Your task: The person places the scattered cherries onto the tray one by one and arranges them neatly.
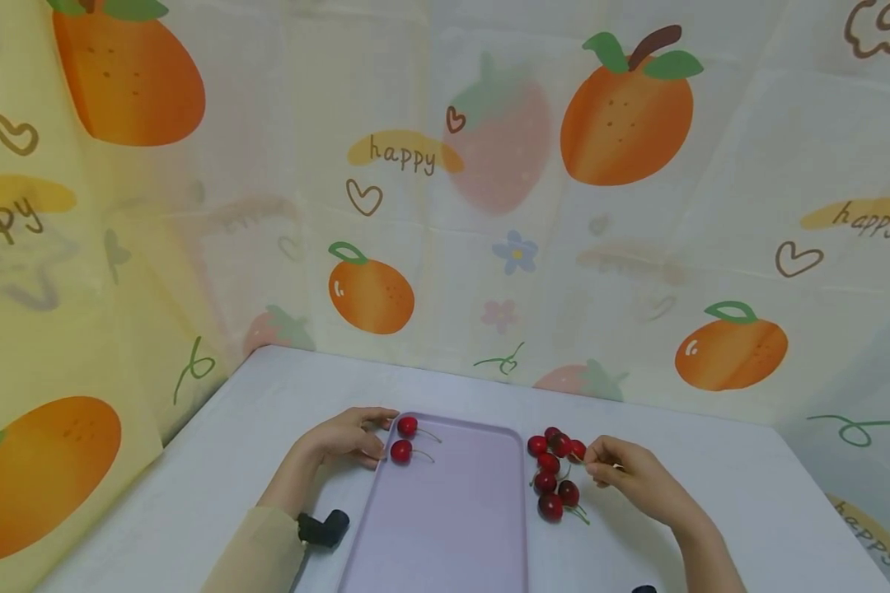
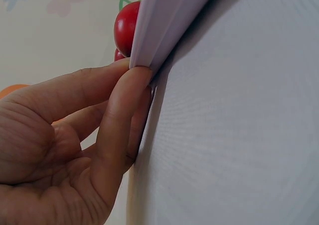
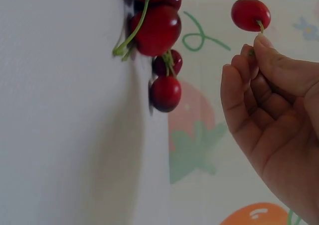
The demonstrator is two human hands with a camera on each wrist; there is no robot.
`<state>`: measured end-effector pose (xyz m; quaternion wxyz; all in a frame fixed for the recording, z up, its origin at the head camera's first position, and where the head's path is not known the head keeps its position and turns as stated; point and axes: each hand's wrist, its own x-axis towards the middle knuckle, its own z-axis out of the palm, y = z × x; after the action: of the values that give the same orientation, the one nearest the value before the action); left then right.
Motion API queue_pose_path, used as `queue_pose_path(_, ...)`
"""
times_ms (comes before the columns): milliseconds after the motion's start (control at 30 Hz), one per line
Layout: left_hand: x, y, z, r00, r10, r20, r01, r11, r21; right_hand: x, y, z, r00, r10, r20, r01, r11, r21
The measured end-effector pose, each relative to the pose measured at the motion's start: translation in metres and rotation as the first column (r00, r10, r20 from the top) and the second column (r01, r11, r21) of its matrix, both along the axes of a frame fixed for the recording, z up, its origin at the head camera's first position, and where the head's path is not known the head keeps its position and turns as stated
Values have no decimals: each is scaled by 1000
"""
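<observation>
My right hand (image 1: pixel 630 476) pinches a red cherry (image 3: pixel 250 15) by its stem between thumb and forefinger. In the right wrist view that cherry hangs clear of the table, beside the other cherries (image 3: pixel 157 31). The head view shows the loose cherries (image 1: pixel 550 507) clustered right of a lilac tray (image 1: pixel 452 511), some with green stems. Two cherries (image 1: pixel 401 451) lie inside the tray's far left corner, stems pointing right. At that corner my left hand (image 1: pixel 348 436) holds the tray's rim (image 2: pixel 158 31), thumb and forefinger on the edge in the left wrist view.
The white table (image 1: pixel 267 395) ends against a curtain (image 1: pixel 430 272) printed with fruit, hearts and words. A black wrist device (image 1: pixel 324 529) is on the left forearm. The tray's near end runs out of the head view.
</observation>
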<state>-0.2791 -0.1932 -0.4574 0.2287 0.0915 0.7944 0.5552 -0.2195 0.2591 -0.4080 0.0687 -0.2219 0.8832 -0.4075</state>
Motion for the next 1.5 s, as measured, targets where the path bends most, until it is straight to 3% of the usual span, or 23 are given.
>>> queue_pose_path(367, 0, -1, 0, 1000, -11, -6, 11, 1000, 13, 5, -27, 11, 995, 69, -70, -71, 997, -31)
queue_pose_path(733, -1, -2, 0, 1000, -15, -7, 15, 1000, 26, 6, -60, 23, 993, 117, -30, -118, 991, -55)
queue_pose_path(1033, -1, -2, -3, 1000, -11, -12, 11, 1000, 13, 1, -85, 18, 988, 140, -62, -143, 989, -37)
queue_pose_path(1500, -1, -2, -3, 1000, 5, -3, -5, 999, 32, -6, -125, 11, 990, 138, -3, -138, 990, -20)
